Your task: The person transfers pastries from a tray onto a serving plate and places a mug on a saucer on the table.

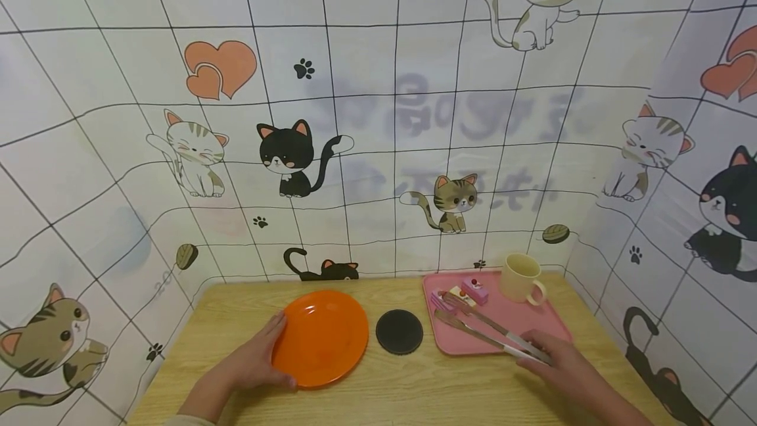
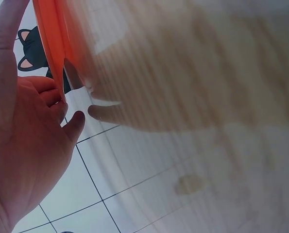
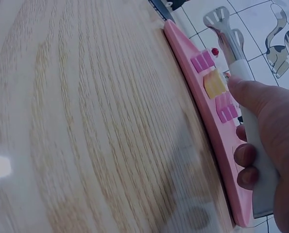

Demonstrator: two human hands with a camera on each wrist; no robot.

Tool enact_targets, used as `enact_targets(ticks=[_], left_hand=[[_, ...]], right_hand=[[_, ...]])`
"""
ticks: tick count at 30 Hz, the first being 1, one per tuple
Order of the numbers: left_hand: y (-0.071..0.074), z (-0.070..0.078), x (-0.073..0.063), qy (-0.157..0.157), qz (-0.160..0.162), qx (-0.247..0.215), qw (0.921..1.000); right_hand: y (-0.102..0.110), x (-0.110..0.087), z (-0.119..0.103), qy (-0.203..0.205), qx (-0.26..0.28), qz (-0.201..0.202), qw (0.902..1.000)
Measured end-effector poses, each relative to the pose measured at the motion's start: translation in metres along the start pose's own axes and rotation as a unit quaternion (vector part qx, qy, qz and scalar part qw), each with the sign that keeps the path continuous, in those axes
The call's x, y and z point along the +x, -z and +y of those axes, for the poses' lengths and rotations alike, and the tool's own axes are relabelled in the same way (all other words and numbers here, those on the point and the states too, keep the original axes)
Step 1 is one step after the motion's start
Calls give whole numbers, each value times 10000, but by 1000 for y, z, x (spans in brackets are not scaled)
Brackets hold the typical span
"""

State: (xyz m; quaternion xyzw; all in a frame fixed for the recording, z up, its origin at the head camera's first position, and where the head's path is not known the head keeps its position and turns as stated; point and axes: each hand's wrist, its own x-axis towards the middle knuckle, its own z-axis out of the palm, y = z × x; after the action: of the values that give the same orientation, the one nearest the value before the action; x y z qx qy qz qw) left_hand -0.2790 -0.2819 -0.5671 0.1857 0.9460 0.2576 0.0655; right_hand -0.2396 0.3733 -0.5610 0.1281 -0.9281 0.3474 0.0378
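The left hand lies open, fingers touching the orange plate's near-left rim, while the right hand grips the tongs over the pink tray

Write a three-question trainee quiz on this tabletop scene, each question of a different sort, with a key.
1. True or false: the right hand grips the tongs.
2. Which thing does the left hand touch?
A. the cream mug
B. the orange plate
C. the black coaster
3. Fill in: the small toy cake lies on the pink ____.

Key:
1. True; fingers and thumb curl round the handle end, as the right wrist view shows.
2. B; the hand rests on the plate's left rim, on the wooden table.
3. tray; the mug stands on it too.
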Motion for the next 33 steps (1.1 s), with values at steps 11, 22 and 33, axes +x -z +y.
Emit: enact_targets(ticks=[11,22,33], left_hand=[[0,-1,1,-46,-7,39,10000],[-4,-6,5,62,-59,30,10000],[-4,-8,6,37,-52,-1,10000]], right_hand=[[-5,3,-9,-521,-437,261,9973],[-17,5,-11,-365,-569,611,9958],[-19,9,-19,-722,-547,275,9955]])
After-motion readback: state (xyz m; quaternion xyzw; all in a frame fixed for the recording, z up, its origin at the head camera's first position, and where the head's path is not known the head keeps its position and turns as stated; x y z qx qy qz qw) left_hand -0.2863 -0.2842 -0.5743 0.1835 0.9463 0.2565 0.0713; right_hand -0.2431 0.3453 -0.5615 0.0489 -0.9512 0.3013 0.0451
